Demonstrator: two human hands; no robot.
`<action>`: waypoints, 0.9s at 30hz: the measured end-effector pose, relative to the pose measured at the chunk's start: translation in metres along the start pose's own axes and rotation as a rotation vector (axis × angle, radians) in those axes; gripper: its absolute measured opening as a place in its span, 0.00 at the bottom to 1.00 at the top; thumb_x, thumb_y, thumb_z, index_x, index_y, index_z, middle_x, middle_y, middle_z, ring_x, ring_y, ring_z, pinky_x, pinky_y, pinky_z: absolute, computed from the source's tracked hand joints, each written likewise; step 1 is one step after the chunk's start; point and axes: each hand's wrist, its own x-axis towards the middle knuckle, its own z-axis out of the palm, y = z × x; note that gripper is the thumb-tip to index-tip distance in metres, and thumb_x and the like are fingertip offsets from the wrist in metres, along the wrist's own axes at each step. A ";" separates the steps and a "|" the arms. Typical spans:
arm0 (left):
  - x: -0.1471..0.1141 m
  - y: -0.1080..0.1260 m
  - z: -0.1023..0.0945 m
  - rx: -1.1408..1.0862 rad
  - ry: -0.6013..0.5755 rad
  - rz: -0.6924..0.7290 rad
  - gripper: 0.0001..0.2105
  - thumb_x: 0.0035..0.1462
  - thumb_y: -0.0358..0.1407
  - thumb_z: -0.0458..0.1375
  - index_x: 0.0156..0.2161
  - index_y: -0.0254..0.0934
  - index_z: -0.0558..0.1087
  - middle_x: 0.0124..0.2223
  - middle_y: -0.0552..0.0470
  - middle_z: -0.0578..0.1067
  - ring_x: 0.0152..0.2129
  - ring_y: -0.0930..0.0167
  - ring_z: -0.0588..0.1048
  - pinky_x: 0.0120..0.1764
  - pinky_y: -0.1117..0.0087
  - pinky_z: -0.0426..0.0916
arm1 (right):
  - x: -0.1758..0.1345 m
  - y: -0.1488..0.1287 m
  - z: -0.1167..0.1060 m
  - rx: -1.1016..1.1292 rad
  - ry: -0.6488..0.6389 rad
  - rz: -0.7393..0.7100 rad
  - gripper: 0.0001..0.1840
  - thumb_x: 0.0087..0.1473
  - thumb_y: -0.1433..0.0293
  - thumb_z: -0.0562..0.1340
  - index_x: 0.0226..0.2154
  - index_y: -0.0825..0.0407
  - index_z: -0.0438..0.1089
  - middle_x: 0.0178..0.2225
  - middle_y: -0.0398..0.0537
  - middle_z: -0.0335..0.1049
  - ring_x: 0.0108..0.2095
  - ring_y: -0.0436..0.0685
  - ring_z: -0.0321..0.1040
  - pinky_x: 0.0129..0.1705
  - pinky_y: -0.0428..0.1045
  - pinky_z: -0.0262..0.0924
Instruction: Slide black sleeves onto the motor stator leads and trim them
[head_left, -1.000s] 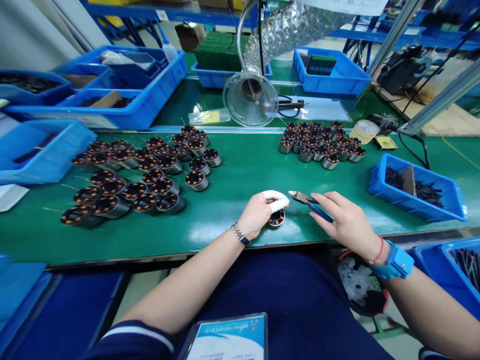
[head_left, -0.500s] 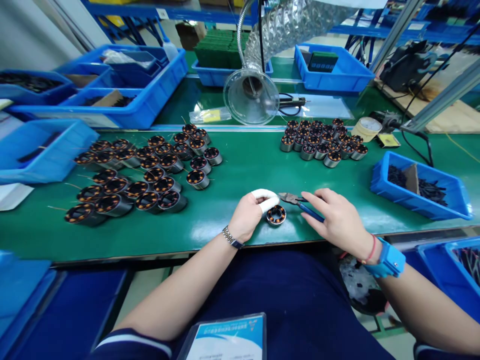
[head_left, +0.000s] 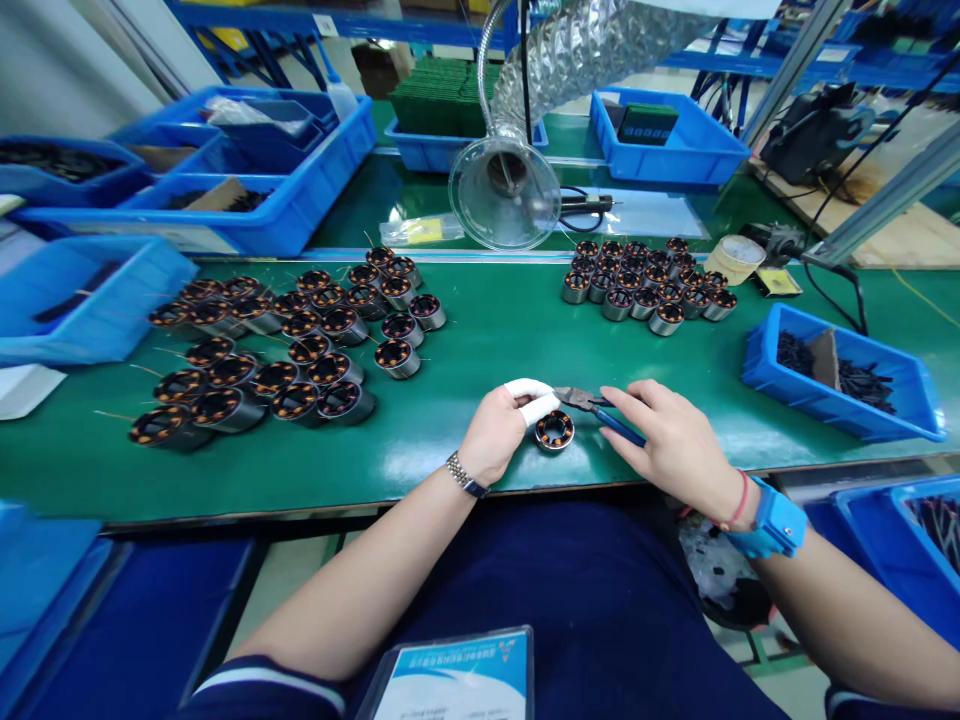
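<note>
My left hand point(head_left: 495, 428), white covers on its thumb and forefinger, is closed in a pinch just above a motor stator point(head_left: 555, 448). What the pinch holds is too small to make out. The stator is a metal ring with copper windings, resting on the green bench top. In my right hand point(head_left: 671, 430) is a pair of cutting pliers point(head_left: 581, 400) with blue handles, fingers wrapped about the grips. Its jaws point left and meet the covered fingertips of my left hand, above the stator's upper edge.
Many stators point(head_left: 229, 405) stand in groups on the left, some with loose wire ends. Another cluster point(head_left: 645, 280) stands at the back right. A blue bin point(head_left: 847, 410) of black pieces is at right. A clear extraction funnel point(head_left: 506, 215) hangs over the bench's far part.
The pliers' jaws have shifted slightly left toward my left fingertips, and my right hand has moved a little with them. The stator and the rest look the same.
</note>
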 end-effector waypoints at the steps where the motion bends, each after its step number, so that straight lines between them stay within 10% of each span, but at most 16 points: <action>1: 0.000 0.000 0.000 -0.001 0.000 0.001 0.05 0.41 0.33 0.63 0.27 0.35 0.73 0.27 0.55 0.74 0.26 0.74 0.70 0.33 0.72 0.62 | 0.000 0.000 0.000 0.002 -0.001 -0.002 0.22 0.55 0.61 0.52 0.50 0.52 0.61 0.41 0.54 0.64 0.38 0.57 0.62 0.36 0.51 0.60; 27: -0.015 0.000 -0.018 -0.012 0.031 -0.011 0.07 0.42 0.34 0.64 0.29 0.34 0.74 0.30 0.53 0.75 0.30 0.74 0.71 0.37 0.73 0.63 | -0.004 0.002 -0.005 0.019 0.055 0.004 0.23 0.54 0.61 0.54 0.51 0.52 0.61 0.42 0.53 0.63 0.40 0.58 0.62 0.38 0.52 0.59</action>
